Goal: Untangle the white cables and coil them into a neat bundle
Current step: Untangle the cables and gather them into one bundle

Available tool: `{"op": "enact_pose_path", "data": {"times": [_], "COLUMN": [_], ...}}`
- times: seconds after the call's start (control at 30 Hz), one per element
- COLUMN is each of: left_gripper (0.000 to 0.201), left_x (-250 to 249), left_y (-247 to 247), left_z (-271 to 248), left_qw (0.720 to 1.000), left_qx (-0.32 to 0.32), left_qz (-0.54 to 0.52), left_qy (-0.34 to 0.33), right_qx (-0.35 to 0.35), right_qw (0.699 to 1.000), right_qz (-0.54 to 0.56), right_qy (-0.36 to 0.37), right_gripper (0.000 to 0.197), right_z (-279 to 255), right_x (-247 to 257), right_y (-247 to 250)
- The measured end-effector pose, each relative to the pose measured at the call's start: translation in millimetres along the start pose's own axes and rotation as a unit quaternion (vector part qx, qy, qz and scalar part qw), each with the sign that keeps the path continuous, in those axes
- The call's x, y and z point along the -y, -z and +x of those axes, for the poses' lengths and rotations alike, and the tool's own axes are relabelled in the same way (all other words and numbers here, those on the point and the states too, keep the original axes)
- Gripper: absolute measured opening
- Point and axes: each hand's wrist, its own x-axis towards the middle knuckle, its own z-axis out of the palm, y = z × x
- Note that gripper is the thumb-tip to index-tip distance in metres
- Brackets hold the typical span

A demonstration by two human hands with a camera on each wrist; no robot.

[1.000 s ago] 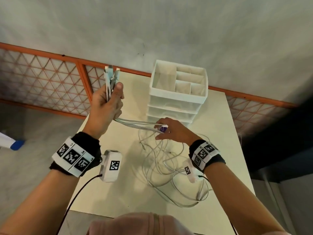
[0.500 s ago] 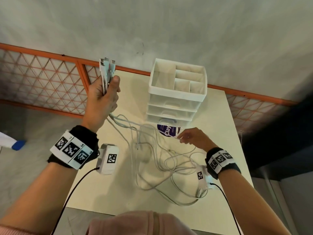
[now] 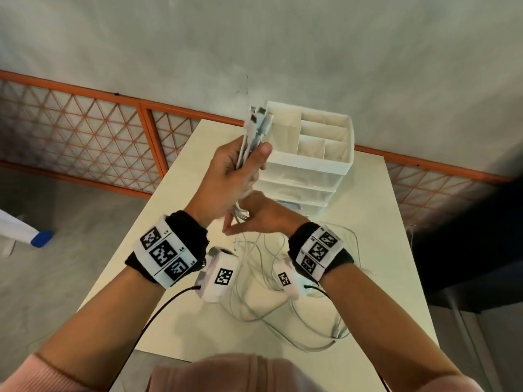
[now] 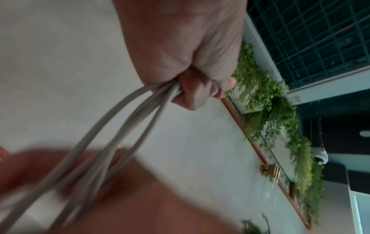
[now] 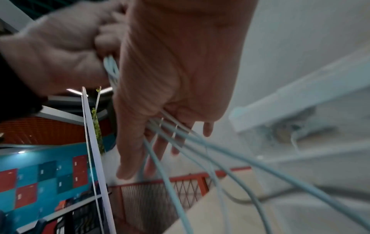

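My left hand is raised over the table and grips a bunch of white cables just below their plug ends, which stick up past the thumb. In the left wrist view its fingers curl round the strands. My right hand sits right under the left one. Its fingers are straight in the right wrist view, and several cable strands run past them. The rest of the cables lie in loose tangled loops on the table.
A white drawer organizer with open top compartments stands at the back of the cream table, close behind both hands. An orange lattice railing runs behind the table. The floor lies to the left.
My right hand has come up from the table's right side to just under the left hand. The left hand with the cable ends has shifted right, toward the organizer.
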Motion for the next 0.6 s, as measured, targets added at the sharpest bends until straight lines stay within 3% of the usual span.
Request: {"op": "enact_pose_path", "data": {"times": [0.03,0.07,0.17,0.27,0.37,0.43,0.47,0.53,0.6], "left_gripper": [0.029,0.028,0.028,0.034,0.034,0.026,0.028,0.039,0.029], "left_x": [-4,-8,-7,9,34,50,56,66,71], "left_y": [5,12,37,57,70,65,59,47,40], "left_z": [1,2,3,1,-5,-10,-12,-15,-16], "left_qw": [1.000,1.000,0.998,0.992,0.961,0.932,0.921,0.915,0.925], "left_qx": [-0.001,-0.005,-0.052,-0.088,-0.015,0.064,0.095,0.130,0.136], "left_qz": [-0.002,-0.001,0.013,0.086,0.275,0.351,0.366,0.366,0.337], "left_qy": [-0.011,-0.022,-0.024,0.003,0.027,0.069,0.089,0.111,0.115], "right_qx": [0.011,0.012,-0.035,-0.071,-0.087,-0.096,-0.097,-0.099,-0.112], "right_qw": [1.000,0.999,0.992,0.981,0.969,0.967,0.969,0.977,0.982], "right_qz": [0.010,0.010,0.011,0.093,0.191,0.210,0.203,0.157,0.118], "right_qy": [-0.019,-0.052,-0.120,-0.153,-0.133,-0.107,-0.103,-0.101,-0.091], "right_gripper": [0.025,0.021,0.037,0.044,0.005,0.025,0.026,0.012,0.005], "right_z": [2,0,-12,-29,-42,-41,-38,-29,-24], "right_x": [-12,-24,-71,-89,-72,-52,-43,-33,-28], "right_y": [-6,-10,-13,-3,10,16,17,19,23]}}
